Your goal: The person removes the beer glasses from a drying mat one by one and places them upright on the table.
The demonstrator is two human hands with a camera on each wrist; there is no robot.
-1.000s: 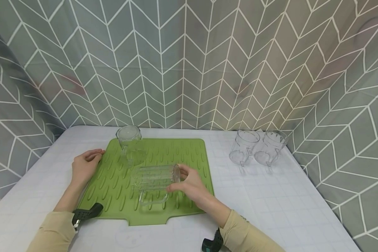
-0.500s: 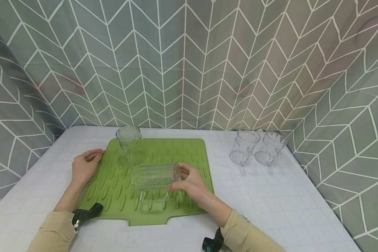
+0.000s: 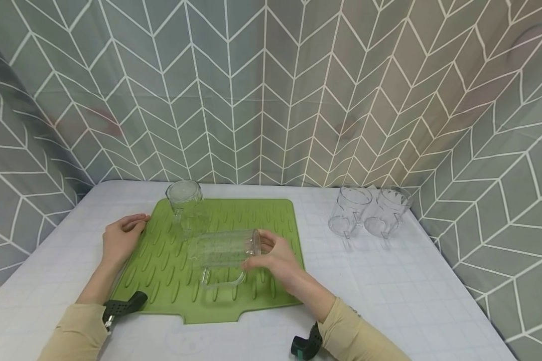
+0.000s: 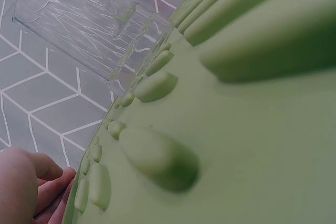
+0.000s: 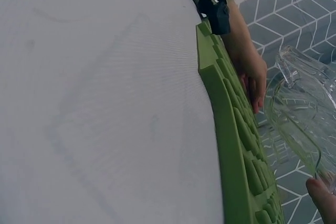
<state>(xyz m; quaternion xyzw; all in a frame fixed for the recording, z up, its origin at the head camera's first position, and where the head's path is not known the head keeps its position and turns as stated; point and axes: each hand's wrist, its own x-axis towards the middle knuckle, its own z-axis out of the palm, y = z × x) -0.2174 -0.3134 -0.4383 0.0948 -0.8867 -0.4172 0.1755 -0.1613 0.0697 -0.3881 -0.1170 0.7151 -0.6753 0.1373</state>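
A clear glass mug (image 3: pixel 221 248) lies sideways in the air over the green ridged mat (image 3: pixel 171 281), its handle toward me. My right hand (image 3: pixel 273 258) grips the mug's right end. In the right wrist view, the thumb (image 5: pixel 320 195) touches the glass mug (image 5: pixel 310 108). My left hand (image 3: pixel 121 238) rests on the table at the mat's left edge. Its fingertips touch that edge, and in the left wrist view the left hand (image 4: pixel 31 187) lies beside the mat (image 4: pixel 252 145). Another glass mug (image 3: pixel 185 205) stands on the mat's back left corner.
Two more glass mugs, a nearer-left one (image 3: pixel 350 213) and one at its right (image 3: pixel 387 213), stand upright at the table's back right. A patterned curtain (image 3: pixel 262 100) closes off the back and sides. White cloth covers the table (image 3: pixel 366 291).
The right hand has raised the glass mug slightly and moved it a little away from me and to the right. The left hand and the other mugs stay put.
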